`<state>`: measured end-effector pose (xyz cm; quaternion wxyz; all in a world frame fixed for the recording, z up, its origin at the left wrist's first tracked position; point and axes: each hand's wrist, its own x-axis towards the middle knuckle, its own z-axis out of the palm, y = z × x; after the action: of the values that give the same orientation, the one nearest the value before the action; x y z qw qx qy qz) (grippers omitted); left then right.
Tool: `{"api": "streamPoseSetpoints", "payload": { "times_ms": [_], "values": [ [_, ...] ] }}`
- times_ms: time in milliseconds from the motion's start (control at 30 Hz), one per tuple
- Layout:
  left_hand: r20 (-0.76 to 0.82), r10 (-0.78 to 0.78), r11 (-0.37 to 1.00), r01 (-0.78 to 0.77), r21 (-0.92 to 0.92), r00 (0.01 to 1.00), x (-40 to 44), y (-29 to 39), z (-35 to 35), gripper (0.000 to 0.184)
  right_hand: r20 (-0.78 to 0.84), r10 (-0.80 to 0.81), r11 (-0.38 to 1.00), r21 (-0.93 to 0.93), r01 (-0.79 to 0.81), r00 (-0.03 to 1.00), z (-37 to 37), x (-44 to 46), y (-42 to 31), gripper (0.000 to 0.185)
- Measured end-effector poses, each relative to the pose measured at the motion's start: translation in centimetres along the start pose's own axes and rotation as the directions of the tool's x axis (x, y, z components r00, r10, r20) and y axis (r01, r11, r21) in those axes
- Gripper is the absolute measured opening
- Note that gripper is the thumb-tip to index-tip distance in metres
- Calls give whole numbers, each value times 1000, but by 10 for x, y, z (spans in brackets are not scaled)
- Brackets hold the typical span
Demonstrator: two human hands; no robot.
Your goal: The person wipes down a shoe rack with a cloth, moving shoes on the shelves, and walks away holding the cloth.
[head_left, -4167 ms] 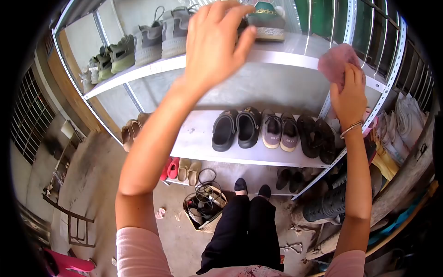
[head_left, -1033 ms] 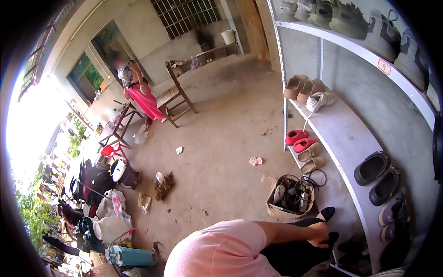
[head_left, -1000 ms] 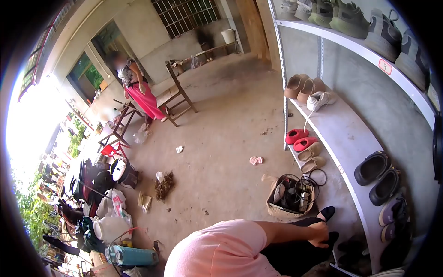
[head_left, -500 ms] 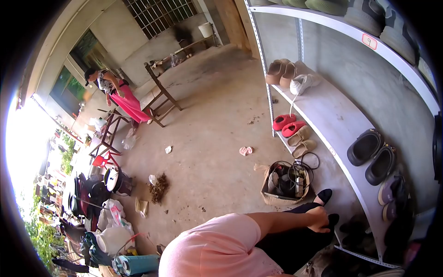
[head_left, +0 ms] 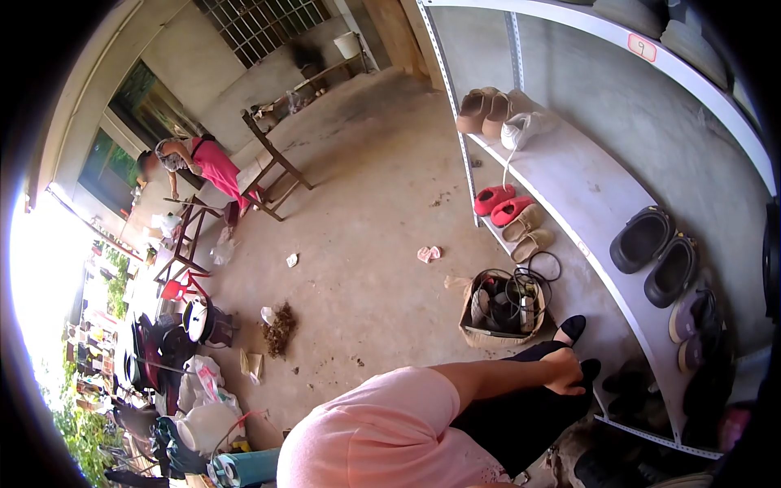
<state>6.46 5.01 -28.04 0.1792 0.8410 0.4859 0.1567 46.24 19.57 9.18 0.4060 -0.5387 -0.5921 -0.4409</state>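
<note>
My left hand [head_left: 565, 372] is low in front of my black trousers [head_left: 508, 419], close to my feet. Its fingers look curled and point downward; whatever may be inside them is hidden. Just beyond are my black flat shoes, one [head_left: 573, 327] farther out and the other [head_left: 592, 372] right beside the fingers. My pink sleeve [head_left: 382, 419] fills the lower middle. My right hand does not show. Nearest to the left hand stands a box [head_left: 488, 335] holding dark items and a looped black cable [head_left: 533, 281].
A white shoe rack [head_left: 586, 195] curves along the right, carrying brown shoes, black clogs [head_left: 643, 238] and red shoes [head_left: 512, 211]. Debris [head_left: 279, 329] lies on the concrete floor. A wooden chair [head_left: 272, 175] and another person [head_left: 203, 163] are at the back left. Bags [head_left: 203, 386] crowd the lower left.
My left hand has shifted slightly upward in the view, near the shoes. The other person has bent farther forward, reaching an arm down. The whole view has tilted a little.
</note>
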Motion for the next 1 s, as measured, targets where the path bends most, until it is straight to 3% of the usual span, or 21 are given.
{"api": "streamPoseSetpoints", "payload": {
  "times_ms": [33,100,233,267,333,400,467,500,567,600,633,700,733,767,800,833,867,1000],
  "values": [
    [3,0,1000,0,-1,1000,0,0,-1,63,71,44,999,-35,-41,997,-1,-1,1,33],
    [-14,2,1000,-2,0,1000,0,-1,1,63,-205,-92,992,67,108,974,-27,18,-73,36],
    [-27,-19,1000,19,-25,999,-2,-1,0,61,-282,-150,972,135,194,948,-16,19,-69,40],
    [-40,5,999,-3,44,999,-1,0,-2,55,-324,-167,971,109,212,931,-12,21,-69,44],
    [-71,13,999,-10,44,997,-3,3,-16,55,-265,-136,972,150,181,954,-16,20,-74,54],
    [55,-41,999,39,35,998,1,4,-16,55,-308,-232,957,98,273,923,-15,22,-69,56],
    [13,-46,999,46,25,999,1,0,-2,54,-300,-249,945,135,300,921,-20,23,-70,52],
    [18,-37,999,36,39,999,1,3,-5,54,-149,-43,999,-38,37,988,3,13,-47,48],
    [10,-26,999,25,38,1000,0,2,-9,55,-127,69,997,-8,-70,990,-1,13,-46,43],
    [-2,-22,1000,22,18,1000,-1,2,-8,55,-224,-44,972,214,94,973,-20,19,-73,40],
    [10,-39,999,39,9,999,-1,2,-9,55,-162,131,983,-103,-149,978,4,24,-64,38],
    [-36,-20,1000,19,-14,999,-2,0,-7,53,-196,107,983,-124,-133,975,7,21,-53,34],
    [-40,-17,999,16,-30,999,-2,-1,-6,53,-279,-80,977,170,131,957,-22,21,-82,32],
    [-62,-6,1000,4,-27,998,-3,-3,-3,53,-257,159,969,-144,-200,953,4,24,-61,32],
    [-58,-3,1000,1,-31,998,-2,-3,-3,53,-220,389,763,-468,-446,895,29,27,-40,32],
    [-56,-8,1000,7,-15,998,-2,-3,-3,53,-209,148,971,-152,-182,967,-3,22,-65,33],
    [-54,-14,1000,15,3,998,-2,-3,-3,53,-281,-89,974,177,143,956,-20,20,-79,33],
    [-55,0,1000,0,11,999,-2,-2,-3,52,-285,-164,967,143,211,944,8,23,-47,32]
  ]
}}
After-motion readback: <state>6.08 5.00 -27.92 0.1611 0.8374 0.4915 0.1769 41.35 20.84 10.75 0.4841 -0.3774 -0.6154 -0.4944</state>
